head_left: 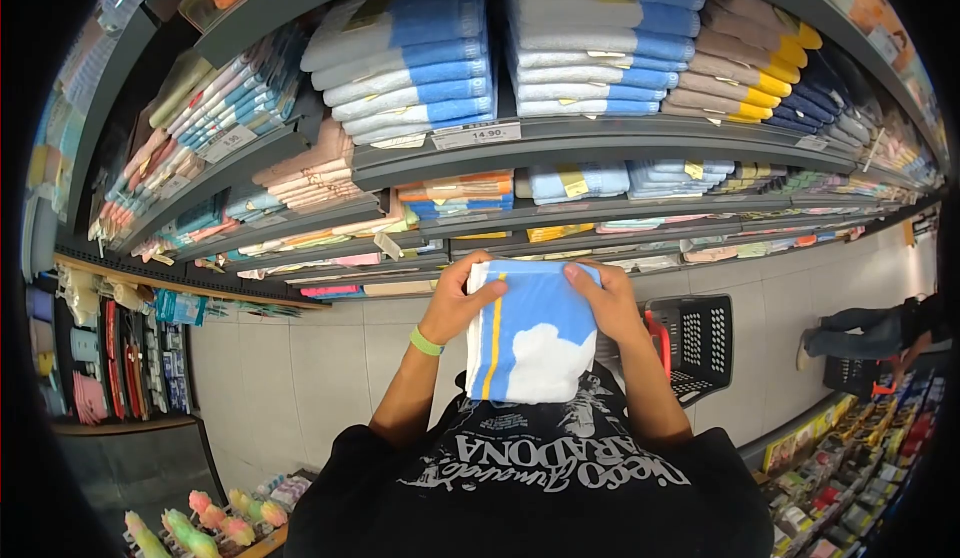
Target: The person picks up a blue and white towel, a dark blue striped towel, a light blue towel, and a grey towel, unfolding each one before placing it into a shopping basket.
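Observation:
A folded towel [545, 318], blue and white with a yellow stripe, is held up in front of my chest. My left hand [468, 303] grips its upper left edge, thumb on the front face and fingers mostly hidden behind. At the upper right corner, my right hand [605, 303] is closed on the same towel, its thumb pressing the front. A yellow-green band circles my left wrist. Just beyond the towel are shelves stacked with folded towels, among them blue and white piles [600, 58].
A dark shopping basket [700, 343] with a red handle stands on the tiled floor to my right. Farther right, another person [860, 333] is beside a second basket. Shelf edges [600, 136] run close ahead; colourful displays [205, 523] stand at lower left.

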Tool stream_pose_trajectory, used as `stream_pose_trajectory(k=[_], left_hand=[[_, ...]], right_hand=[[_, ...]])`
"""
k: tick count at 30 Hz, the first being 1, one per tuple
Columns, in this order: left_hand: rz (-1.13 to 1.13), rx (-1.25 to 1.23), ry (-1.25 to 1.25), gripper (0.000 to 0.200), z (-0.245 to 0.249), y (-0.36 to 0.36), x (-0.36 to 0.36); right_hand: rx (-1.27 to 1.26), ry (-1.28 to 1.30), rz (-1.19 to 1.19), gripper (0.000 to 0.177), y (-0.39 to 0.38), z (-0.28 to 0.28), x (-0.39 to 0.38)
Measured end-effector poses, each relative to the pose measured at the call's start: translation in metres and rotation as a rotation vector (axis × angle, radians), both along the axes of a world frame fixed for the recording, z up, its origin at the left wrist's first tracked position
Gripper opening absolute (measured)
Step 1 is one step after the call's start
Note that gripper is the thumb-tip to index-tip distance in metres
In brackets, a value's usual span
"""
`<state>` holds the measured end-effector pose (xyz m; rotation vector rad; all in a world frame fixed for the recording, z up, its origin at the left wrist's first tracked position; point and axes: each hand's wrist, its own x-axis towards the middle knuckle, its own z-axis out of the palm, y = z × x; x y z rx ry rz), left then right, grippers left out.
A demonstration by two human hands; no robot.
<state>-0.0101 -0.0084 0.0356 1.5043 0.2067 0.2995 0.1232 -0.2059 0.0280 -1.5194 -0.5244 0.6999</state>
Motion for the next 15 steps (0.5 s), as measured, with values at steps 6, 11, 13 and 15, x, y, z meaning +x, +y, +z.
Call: stream_pose_trajectory(k=[6,11,13,15], left_hand=[[0.147,0.046,0.108,0.022,-0.022,0.000,0.007],[0.406,-0.244,0.081,0.021,-0.016,-0.007,0.021],[0.414,-0.445,0.166,0.034,-0.021,-0.006,0.019],[0.250,-0.724,0.159,0.042,-0.027,-0.006,0.014]], right_hand=[[0.100,0.422,-0.152,0.041,0.006,-0.036,-0.015],[0.210,0.663,0.086,0.052,-0.009,-0.031,-0.011],[0.174,0.580,0.097,0.050,-0.011,-0.027,-0.009],[0.139,0.498,0.106,0.047,-0.012,-0.027,-0.006]])
